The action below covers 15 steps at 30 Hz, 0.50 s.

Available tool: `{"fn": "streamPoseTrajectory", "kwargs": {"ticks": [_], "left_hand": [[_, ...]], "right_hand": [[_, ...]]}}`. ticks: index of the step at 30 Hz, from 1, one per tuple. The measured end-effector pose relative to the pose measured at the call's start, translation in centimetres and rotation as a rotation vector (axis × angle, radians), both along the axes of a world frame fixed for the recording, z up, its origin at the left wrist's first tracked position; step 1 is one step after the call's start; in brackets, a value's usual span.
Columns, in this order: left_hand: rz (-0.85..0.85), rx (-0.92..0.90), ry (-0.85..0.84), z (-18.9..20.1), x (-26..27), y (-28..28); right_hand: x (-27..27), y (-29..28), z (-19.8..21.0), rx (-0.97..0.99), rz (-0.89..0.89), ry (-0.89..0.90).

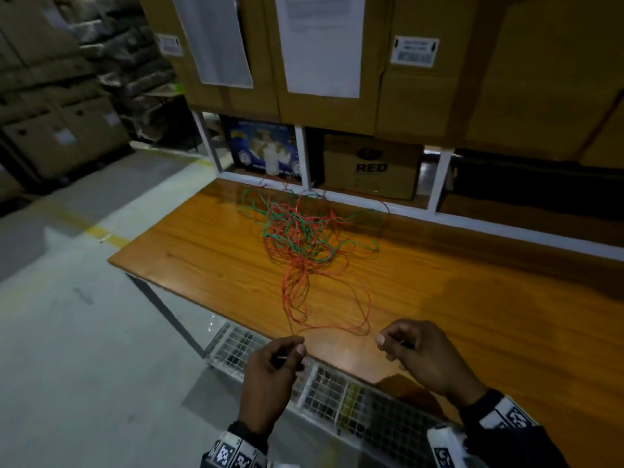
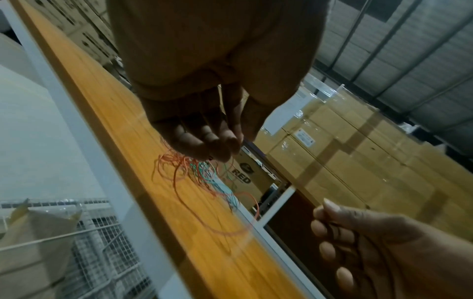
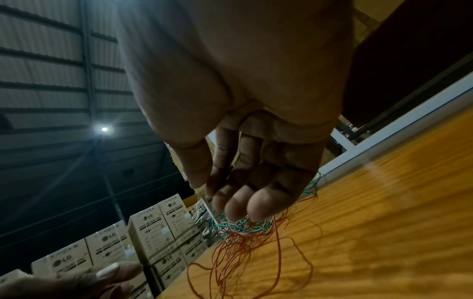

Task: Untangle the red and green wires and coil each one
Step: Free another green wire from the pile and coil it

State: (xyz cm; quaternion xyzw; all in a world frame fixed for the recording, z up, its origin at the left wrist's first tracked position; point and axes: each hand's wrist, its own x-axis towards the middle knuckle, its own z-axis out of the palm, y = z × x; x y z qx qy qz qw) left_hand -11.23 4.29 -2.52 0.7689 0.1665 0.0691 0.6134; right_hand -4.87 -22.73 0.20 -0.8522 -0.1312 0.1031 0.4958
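Two hands pinching thin red wire [image 1: 332,327]: my left hand [image 1: 277,364], my right hand [image 1: 410,346]. Tangled thin green wire [image 1: 297,228] lies straight ahead, mid wooden table [image 1: 202,265].

A: Lighting?
B: Dim overall. One small ceiling lamp [image 3: 104,129] flares with streaks in the right wrist view. Soft sheen on the wooden tabletop [image 1: 439,298], far right corner in shadow.
A: Sharpness?
B: Wrist views smeared; palms close-up and underexposed. Head view softer, bent at the edges.
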Motion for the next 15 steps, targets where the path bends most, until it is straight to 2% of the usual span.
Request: {"fn": "streamPoseTrajectory", "kwargs": {"ticks": [4, 9, 15], "left_hand": [[0.075, 0.052, -0.032, 0.1, 3.9, 1.3], [0.161, 0.008, -0.084, 0.4, 9.5, 2.4], [0.018, 0.083, -0.119, 0.3, 16.6, 4.5]], "right_hand": [[3.9, 0.4, -1.0, -0.020, -0.035, -0.012], [7.9, 1.1, -1.9, -0.070, -0.140, -0.007], [12.5, 2.3, -1.7, -0.133, -0.216, -0.023]]}}
